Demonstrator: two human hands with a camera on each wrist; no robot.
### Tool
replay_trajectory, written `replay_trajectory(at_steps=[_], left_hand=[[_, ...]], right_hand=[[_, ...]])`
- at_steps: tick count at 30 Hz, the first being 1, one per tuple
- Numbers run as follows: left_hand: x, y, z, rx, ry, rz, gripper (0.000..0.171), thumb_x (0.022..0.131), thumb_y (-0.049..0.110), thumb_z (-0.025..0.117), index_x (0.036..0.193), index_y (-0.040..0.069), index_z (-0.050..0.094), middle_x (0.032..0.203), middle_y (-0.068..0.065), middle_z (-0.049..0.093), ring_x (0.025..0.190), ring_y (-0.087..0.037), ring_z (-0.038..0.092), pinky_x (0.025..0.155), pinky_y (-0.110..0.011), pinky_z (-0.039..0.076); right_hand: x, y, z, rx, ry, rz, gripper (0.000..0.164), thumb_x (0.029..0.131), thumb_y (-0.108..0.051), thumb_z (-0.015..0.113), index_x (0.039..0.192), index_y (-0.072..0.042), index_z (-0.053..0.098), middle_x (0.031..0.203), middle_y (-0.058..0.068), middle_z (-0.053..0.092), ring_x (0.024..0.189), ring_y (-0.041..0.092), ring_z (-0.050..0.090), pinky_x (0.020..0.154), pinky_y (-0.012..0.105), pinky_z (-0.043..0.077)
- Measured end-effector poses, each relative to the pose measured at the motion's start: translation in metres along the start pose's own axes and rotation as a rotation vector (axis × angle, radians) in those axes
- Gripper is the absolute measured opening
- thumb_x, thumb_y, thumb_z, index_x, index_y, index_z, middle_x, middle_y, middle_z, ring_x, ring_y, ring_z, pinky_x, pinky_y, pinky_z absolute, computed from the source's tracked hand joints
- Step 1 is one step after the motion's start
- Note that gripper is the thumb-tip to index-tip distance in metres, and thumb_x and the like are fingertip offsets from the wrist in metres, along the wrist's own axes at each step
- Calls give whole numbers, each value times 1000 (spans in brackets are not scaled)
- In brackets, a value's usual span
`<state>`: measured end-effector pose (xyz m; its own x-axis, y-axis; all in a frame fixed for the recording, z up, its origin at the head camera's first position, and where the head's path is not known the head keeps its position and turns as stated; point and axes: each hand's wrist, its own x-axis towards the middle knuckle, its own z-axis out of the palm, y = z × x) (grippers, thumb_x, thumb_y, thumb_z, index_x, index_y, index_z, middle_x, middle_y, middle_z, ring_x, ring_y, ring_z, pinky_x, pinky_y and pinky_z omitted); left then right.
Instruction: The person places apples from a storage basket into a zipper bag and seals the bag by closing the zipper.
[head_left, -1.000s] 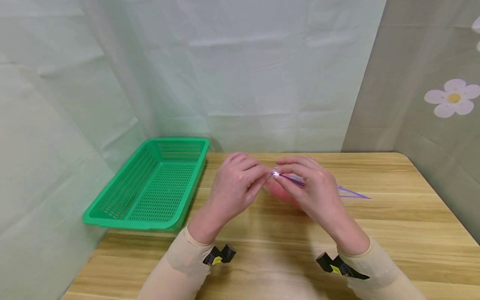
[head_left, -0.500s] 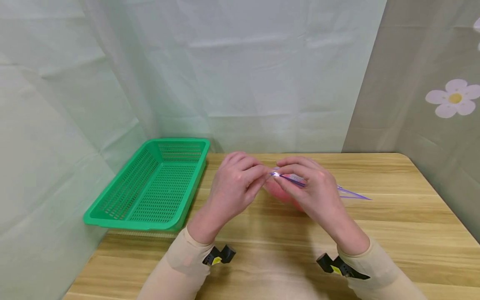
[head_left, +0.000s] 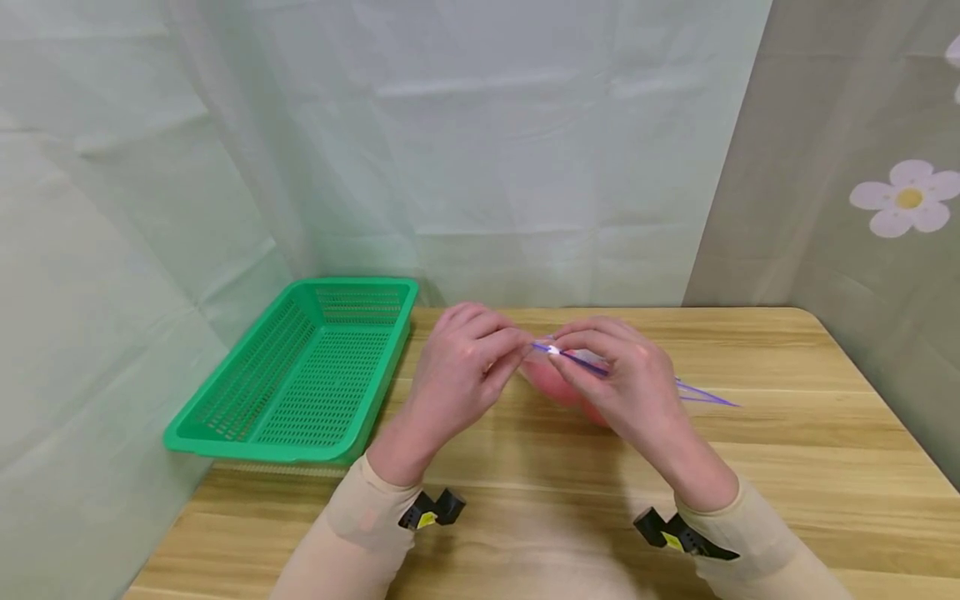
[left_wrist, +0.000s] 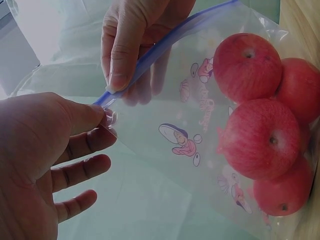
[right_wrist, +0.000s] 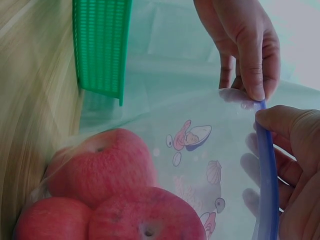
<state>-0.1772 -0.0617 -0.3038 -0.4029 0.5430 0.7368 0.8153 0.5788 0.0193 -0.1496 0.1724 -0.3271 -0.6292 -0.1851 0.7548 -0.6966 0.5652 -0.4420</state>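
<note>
A see-through zip bag (left_wrist: pixel 150 135) with printed cartoon figures holds several red apples (left_wrist: pixel 250 62), which sit low in it by the tabletop. Along its mouth runs a blue zip strip (left_wrist: pixel 172 37). My left hand (head_left: pixel 465 367) pinches the corner at the strip's end between thumb and forefinger, its other fingers spread loosely. Close beside it, my right hand (head_left: pixel 626 367) pinches the strip, thumb on one face and fingers behind the film. A small white piece (head_left: pixel 553 351) shows on the strip at the right fingertips. In the head view the right hand hides much of the bag.
A green perforated plastic basket (head_left: pixel 401 367) stands at the left of the wooden table (head_left: pixel 787 467). Pale cloth (head_left: pixel 487 150) hangs behind the table, and a grey-brown cloth with white flowers (head_left: pixel 909 198) hangs on the right.
My left hand has shifted slightly left, away from the right one, and more of the blue strip shows between them. The right hand stays nearly still; the bag's far corner has dipped a little.
</note>
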Motion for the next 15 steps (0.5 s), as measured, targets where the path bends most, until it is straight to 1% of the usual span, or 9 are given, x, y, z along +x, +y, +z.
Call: replay_trajectory(at_steps=[3,9,12,15], left_hand=[[0,-1,-1,-3,5,-8,6,102,15,82,103,13,87,101,-1,80,101,-26,70,103,-48,53],[0,-2,-1,0,7,-18,6,102,15,82,102,12,87,100,0,80,99,-26,70,102,-48,53],[0,-2,-2,9,6,-21,7,102,15,81,102,12,87,100,0,80,99,-26,70,101,-48,53],[1,-3,-2,18,5,-24,7,102,15,82,103,12,87,101,0,81,99,-26,70,100,-48,53]], right_hand=[[1,1,0,-13,-1,-6,14,90,-11,93,100,-18,87,112,-9,79,108,14,74,85,26,56],[0,1,-1,-32,-12,10,13,91,-11,93,100,-18,87,112,-10,79,108,15,74,82,39,60],[-1,1,-2,-34,-15,26,13,91,-12,93,100,-18,86,112,-11,79,109,14,74,82,39,60],[-2,2,-2,-38,-12,33,13,91,-12,93,100,-18,86,112,-11,79,108,14,74,83,35,58]])
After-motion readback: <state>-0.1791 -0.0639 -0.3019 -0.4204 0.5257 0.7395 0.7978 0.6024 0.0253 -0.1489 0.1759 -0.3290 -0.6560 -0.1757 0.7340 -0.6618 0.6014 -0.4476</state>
